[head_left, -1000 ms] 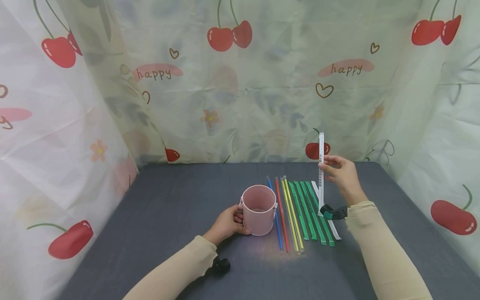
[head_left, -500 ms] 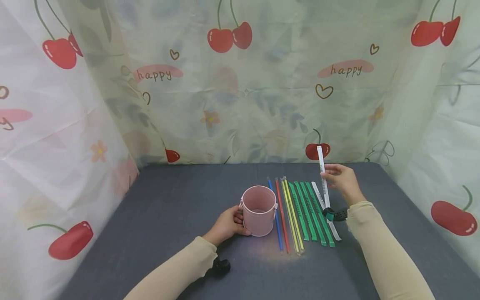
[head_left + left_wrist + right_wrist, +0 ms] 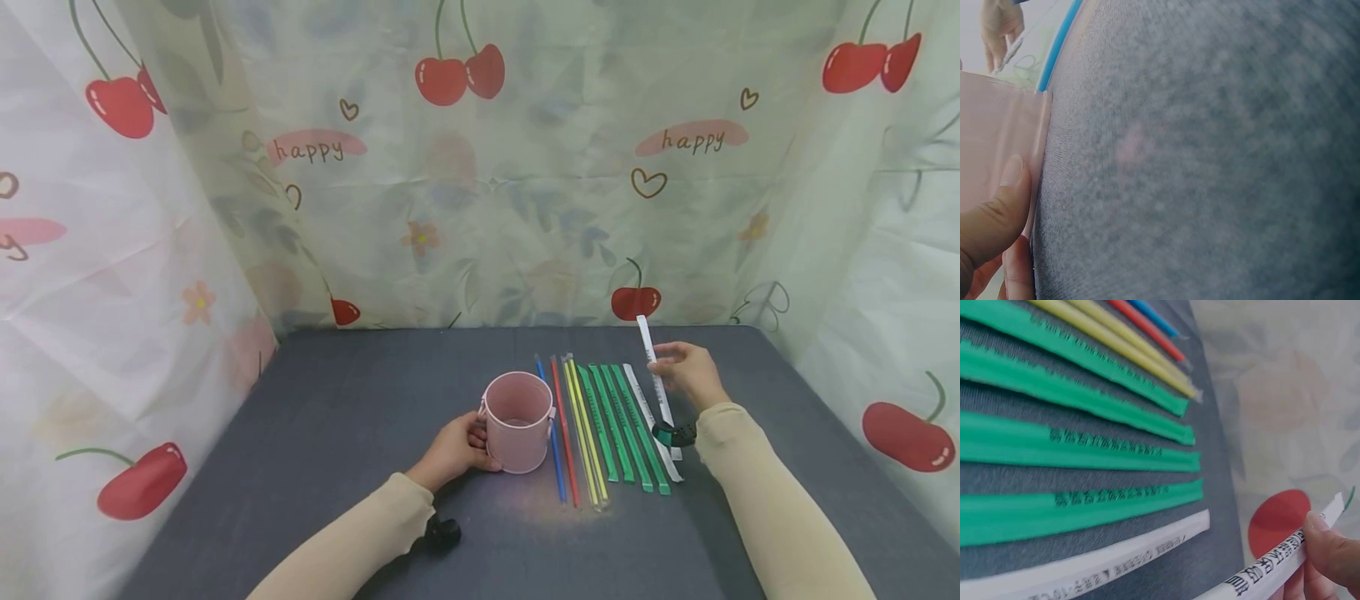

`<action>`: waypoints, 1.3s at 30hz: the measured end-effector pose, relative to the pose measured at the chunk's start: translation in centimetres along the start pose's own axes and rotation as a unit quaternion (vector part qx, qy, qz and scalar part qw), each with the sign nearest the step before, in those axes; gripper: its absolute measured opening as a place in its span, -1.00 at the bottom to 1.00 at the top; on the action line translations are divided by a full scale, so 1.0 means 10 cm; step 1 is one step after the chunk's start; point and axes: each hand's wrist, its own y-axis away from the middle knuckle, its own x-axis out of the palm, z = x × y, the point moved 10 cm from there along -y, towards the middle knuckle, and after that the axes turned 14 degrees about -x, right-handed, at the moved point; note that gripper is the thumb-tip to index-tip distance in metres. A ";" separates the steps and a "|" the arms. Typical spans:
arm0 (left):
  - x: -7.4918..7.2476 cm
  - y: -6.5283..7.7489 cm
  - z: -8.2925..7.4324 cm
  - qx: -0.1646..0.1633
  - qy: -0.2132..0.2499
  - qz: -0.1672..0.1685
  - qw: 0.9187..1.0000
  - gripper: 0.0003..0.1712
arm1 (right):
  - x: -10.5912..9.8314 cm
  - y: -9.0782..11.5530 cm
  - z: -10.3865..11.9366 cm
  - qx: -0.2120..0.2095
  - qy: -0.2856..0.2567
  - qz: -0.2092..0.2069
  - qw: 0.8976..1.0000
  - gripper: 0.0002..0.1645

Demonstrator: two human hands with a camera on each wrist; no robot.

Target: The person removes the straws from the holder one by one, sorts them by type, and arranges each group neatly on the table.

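My left hand (image 3: 452,450) holds the side of a small pink bucket (image 3: 517,446) that stands on the dark table. In the left wrist view the thumb (image 3: 999,212) lies against the bucket's wall. My right hand (image 3: 688,371) pinches a white paper-wrapped straw (image 3: 646,335) between thumb and fingers, its upper end tilted away toward the back. Just left of it, another white wrapped straw (image 3: 637,387) lies on the table. Several green wrapped straws (image 3: 1116,450) lie beside that one, followed by two yellow straws (image 3: 581,429), a red straw (image 3: 566,429) and a blue straw (image 3: 560,471).
The dark table (image 3: 360,400) ends at a cherry-patterned curtain (image 3: 495,208) behind, with similar curtains on both sides. A black wrist device (image 3: 444,533) shows below the left sleeve; another wrist strap (image 3: 673,433) crosses the held straw's lower part in the head view.
The right hand has lowered the white straw from nearly upright to a slant, its lower end moving right, beside the other white straw. The left hand and bucket stay put.
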 end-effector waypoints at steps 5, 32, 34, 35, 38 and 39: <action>0.00 0.00 0.00 -0.001 0.000 0.001 1.000 -0.29 | 0.02 0.00 -0.16 0.019 0.014 0.014 1.000 -0.44; 0.00 0.01 -0.01 0.002 -0.005 -0.001 1.000 -0.31 | 0.18 0.06 -0.68 0.127 0.036 0.044 0.990 -0.43; 0.00 0.01 -0.01 0.002 -0.004 0.000 1.000 -0.31 | 0.19 0.06 -0.67 0.127 0.039 0.045 0.990 -0.44; -0.01 0.01 -0.01 0.002 -0.004 -0.001 1.000 -0.31 | 0.19 0.06 -0.66 0.127 0.039 0.046 0.990 -0.44; -0.01 0.01 -0.01 0.002 -0.005 -0.001 1.000 -0.31 | 0.19 0.06 -0.66 0.133 0.041 0.045 0.989 -0.46; -0.01 0.01 -0.01 0.002 -0.004 -0.001 1.000 -0.31 | 0.19 0.06 -0.66 0.134 0.041 0.045 0.989 -0.46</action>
